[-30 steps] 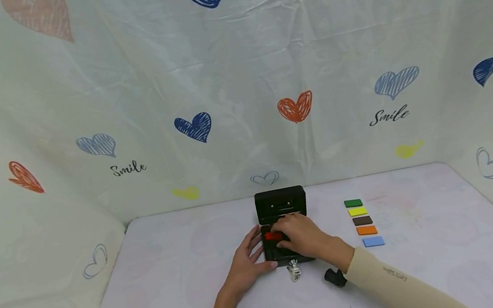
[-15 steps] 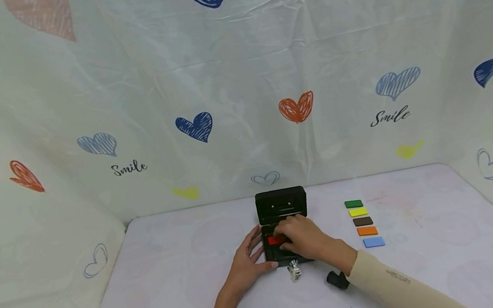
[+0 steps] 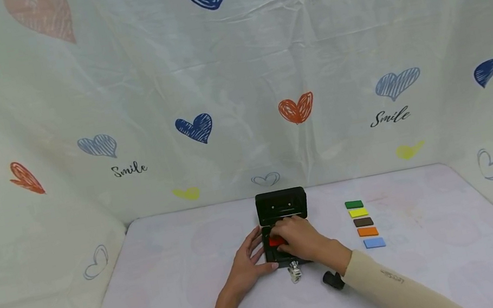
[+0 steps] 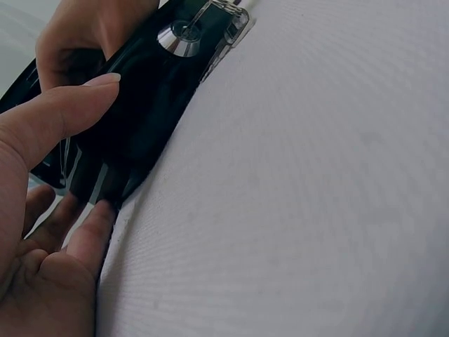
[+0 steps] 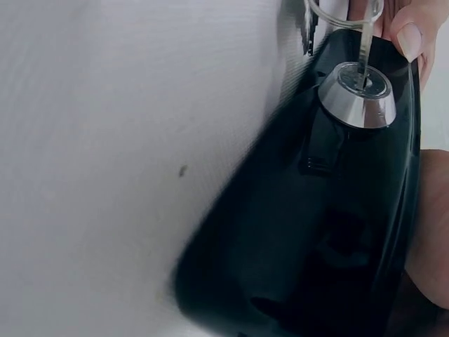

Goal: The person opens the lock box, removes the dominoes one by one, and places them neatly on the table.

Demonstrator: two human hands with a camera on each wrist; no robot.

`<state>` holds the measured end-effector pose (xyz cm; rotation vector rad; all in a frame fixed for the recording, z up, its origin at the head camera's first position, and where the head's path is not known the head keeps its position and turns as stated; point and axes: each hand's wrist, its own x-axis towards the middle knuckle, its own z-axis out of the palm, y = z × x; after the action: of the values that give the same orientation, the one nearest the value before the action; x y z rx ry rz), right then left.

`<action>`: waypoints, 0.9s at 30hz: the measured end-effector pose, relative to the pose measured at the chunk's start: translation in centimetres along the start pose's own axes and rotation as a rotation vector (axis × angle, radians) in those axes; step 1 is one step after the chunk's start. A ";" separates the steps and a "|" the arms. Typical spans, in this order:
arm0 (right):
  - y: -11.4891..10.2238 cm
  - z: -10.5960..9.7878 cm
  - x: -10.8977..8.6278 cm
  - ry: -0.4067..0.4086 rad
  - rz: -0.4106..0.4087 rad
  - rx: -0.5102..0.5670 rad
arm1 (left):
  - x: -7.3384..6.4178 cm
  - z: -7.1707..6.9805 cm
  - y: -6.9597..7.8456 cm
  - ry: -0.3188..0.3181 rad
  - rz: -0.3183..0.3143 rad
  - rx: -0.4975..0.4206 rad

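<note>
A small black cash box [image 3: 281,206] stands at the table's middle with its lid raised. Inside it, my right hand [image 3: 303,237] pinches a flat red tile [image 3: 274,241] between thumb and fingers, covering part of it. My left hand [image 3: 245,266] rests against the box's left side, fingers fairly straight and spread. Its thumb [image 4: 91,98] touches the front edge, as the left wrist view shows. On the box's front sits a silver lock [image 5: 358,95] with a key in it. The red tile is hidden in both wrist views.
Right of the box lies a column of flat tiles: green [image 3: 354,204], yellow [image 3: 358,213], dark brown [image 3: 363,222], orange [image 3: 367,231] and light blue [image 3: 374,243]. Keys [image 3: 295,272] hang at the box's front. A heart-printed sheet [image 3: 227,157] rises behind the table.
The red tile has shifted slightly toward the box's front, with my right hand moving a little along with it. My left hand keeps its place at the box's side.
</note>
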<state>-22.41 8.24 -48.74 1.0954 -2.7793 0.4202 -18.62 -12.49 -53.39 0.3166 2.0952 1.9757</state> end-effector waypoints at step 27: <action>-0.4 0.6 0.4 -0.031 0.023 0.015 | 0.0 -0.1 0.0 0.005 0.003 -0.003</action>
<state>-22.49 7.53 -49.15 1.0831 -2.8227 0.4303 -18.68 -12.56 -53.41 0.3151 2.0956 1.9831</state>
